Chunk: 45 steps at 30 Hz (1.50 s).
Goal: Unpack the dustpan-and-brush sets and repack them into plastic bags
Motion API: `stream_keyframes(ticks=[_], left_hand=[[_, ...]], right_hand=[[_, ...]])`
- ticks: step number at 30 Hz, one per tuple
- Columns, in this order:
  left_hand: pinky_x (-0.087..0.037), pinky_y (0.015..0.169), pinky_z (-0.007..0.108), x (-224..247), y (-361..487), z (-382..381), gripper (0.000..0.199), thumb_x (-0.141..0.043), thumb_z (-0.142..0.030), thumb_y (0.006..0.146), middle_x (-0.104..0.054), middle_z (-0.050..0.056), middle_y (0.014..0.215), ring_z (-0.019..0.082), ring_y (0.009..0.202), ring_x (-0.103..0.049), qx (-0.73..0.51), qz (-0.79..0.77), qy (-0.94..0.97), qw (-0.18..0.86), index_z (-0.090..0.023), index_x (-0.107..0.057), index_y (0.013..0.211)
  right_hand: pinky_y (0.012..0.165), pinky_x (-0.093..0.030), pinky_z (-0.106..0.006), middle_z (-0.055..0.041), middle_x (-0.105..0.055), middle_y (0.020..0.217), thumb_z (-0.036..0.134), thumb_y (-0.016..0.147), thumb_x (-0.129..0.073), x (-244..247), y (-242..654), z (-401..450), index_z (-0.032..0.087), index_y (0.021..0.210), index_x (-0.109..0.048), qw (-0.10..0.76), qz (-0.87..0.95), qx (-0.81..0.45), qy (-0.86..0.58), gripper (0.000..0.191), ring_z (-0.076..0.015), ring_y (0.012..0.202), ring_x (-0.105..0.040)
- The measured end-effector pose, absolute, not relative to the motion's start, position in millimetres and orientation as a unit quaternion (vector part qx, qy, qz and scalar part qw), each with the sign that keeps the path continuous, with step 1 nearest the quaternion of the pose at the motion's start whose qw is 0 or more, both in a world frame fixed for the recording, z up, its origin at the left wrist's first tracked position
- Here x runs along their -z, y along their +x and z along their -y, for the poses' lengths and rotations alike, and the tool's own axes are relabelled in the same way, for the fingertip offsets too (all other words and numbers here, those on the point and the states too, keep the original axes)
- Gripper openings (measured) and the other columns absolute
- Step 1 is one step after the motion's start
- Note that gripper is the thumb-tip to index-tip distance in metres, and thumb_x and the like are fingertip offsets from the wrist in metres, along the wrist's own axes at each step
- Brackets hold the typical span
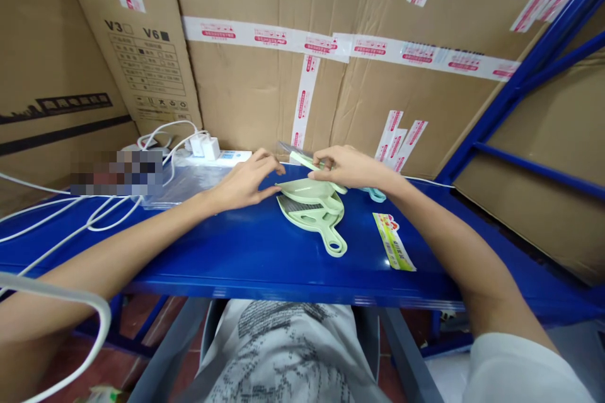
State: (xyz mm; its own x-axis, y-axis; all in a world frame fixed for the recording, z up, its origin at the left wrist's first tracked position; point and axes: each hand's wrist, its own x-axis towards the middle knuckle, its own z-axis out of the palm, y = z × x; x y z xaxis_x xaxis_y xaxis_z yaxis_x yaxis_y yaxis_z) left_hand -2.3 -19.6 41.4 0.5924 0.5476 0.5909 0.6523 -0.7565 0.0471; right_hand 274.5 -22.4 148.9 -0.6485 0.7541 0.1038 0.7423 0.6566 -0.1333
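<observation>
Light green mini dustpans (309,191), stacked with a dark-bristled brush (297,204), lie on the blue table, their ring-ended handle toward me. My left hand (248,179) is at the stack's left side, its thumb tip at the upper dustpan's edge. Its thumb and fingers are apart and hold nothing. Just behind the stack, my right hand (347,165) has its fingers closed on another light green piece (302,160), tilted and partly hidden by the fingers. Something clear, like plastic film, shows at that piece's far end.
A green and white printed card (394,242) lies to the right, with a light blue ringed object (377,194) behind it. White cables (101,217), a clear plastic bag (189,186) and a power strip with chargers (205,148) occupy the left. Cardboard boxes (255,94) wall the back.
</observation>
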Motion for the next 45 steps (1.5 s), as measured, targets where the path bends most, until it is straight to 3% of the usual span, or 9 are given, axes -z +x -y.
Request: stream_keyframes(ticks=[5, 10, 16, 21, 28, 31, 35, 40, 45], left_hand=[[-0.053, 0.104, 0.043, -31, -3, 11, 0.033, -0.055, -0.042, 0.110, -0.071, 0.014, 0.129, 0.030, 0.125, -0.060, 0.150, 0.321, -0.933, 0.060, -0.018, -0.070, 0.126], [-0.053, 0.104, 0.039, -22, -12, -1, 0.031, -0.053, -0.034, 0.110, -0.068, 0.013, 0.139, 0.029, 0.127, -0.061, 0.122, 0.333, -0.933, 0.057, -0.020, -0.074, 0.127], [-0.053, 0.106, 0.041, -21, -21, -10, 0.036, -0.053, -0.032, 0.109, -0.067, 0.015, 0.141, 0.031, 0.129, -0.063, 0.095, 0.346, -0.928, 0.099, -0.019, -0.073, 0.137], [-0.053, 0.107, 0.039, -18, -26, -14, 0.043, -0.048, -0.033, 0.110, -0.067, 0.014, 0.141, 0.029, 0.129, -0.064, 0.086, 0.354, -0.927, 0.084, -0.023, -0.066, 0.148], [-0.053, 0.106, 0.037, -15, -26, -16, 0.044, -0.051, -0.032, 0.107, -0.065, 0.016, 0.140, 0.029, 0.124, -0.068, 0.084, 0.373, -0.921, 0.074, -0.019, -0.066, 0.146], [-0.053, 0.106, 0.037, -18, -23, -13, 0.043, -0.050, -0.029, 0.107, -0.064, 0.017, 0.141, 0.029, 0.122, -0.069, 0.078, 0.380, -0.920, 0.064, -0.016, -0.065, 0.145], [-0.055, 0.100, 0.037, -18, -22, -10, 0.040, -0.052, -0.024, 0.103, -0.065, 0.017, 0.137, 0.028, 0.115, -0.071, 0.099, 0.384, -0.917, 0.049, -0.015, -0.067, 0.139], [-0.056, 0.096, 0.036, -19, -23, -10, 0.032, -0.054, -0.025, 0.102, -0.068, 0.015, 0.129, 0.026, 0.105, -0.073, 0.118, 0.368, -0.921, 0.040, -0.017, -0.070, 0.129], [-0.055, 0.096, 0.033, -27, -14, -1, 0.023, -0.054, -0.024, 0.104, -0.073, 0.012, 0.121, 0.024, 0.106, -0.073, 0.150, 0.296, -0.943, -0.002, -0.018, -0.074, 0.115]], right_hand=[[0.069, -0.037, -0.030, -0.0043, -0.076, 0.086, 0.044, 0.099, -0.066, -151, 272, 59, 0.020, 0.099, -0.077, 0.006, 0.928, -0.034, -0.370, 0.027, -0.0176, 0.072, -0.063], [0.062, -0.033, -0.032, -0.0071, -0.075, 0.082, 0.031, 0.101, -0.059, -127, 259, 82, 0.017, 0.096, -0.078, -0.079, 0.943, 0.021, -0.321, 0.024, -0.0186, 0.067, -0.061], [0.070, -0.043, -0.037, -0.0188, -0.080, 0.103, 0.035, 0.100, -0.063, -117, 256, 83, 0.013, 0.109, -0.082, -0.130, 0.922, 0.071, -0.357, 0.030, -0.0331, 0.090, -0.075], [0.070, -0.048, -0.039, -0.0243, -0.079, 0.101, 0.042, 0.099, -0.067, -112, 255, 77, 0.010, 0.109, -0.080, -0.180, 0.915, 0.072, -0.354, 0.036, -0.0391, 0.094, -0.076], [0.062, -0.048, -0.030, 0.0020, -0.063, 0.049, 0.031, 0.094, -0.067, -117, 252, 53, 0.013, 0.116, -0.075, -0.230, 0.893, -0.106, -0.372, 0.030, -0.0211, 0.051, -0.065], [0.067, -0.048, -0.030, 0.0030, -0.065, 0.056, 0.032, 0.092, -0.067, -133, 262, 50, 0.017, 0.110, -0.077, -0.208, 0.913, -0.091, -0.339, 0.025, -0.0186, 0.054, -0.064], [0.068, -0.044, -0.029, -0.0014, -0.076, 0.086, 0.043, 0.095, -0.066, -173, 291, 64, 0.021, 0.096, -0.078, -0.110, 0.939, -0.118, -0.303, 0.025, -0.0174, 0.072, -0.065], [0.065, -0.041, -0.028, 0.0013, -0.066, 0.080, 0.060, 0.097, -0.064, -215, 324, 79, 0.022, 0.088, -0.073, 0.019, 0.937, -0.156, -0.312, 0.040, -0.0154, 0.072, -0.058], [0.062, -0.038, -0.027, 0.0023, -0.064, 0.080, 0.061, 0.096, -0.065, -195, 308, 61, 0.022, 0.093, -0.069, 0.062, 0.928, -0.147, -0.338, 0.039, -0.0137, 0.067, -0.057]])
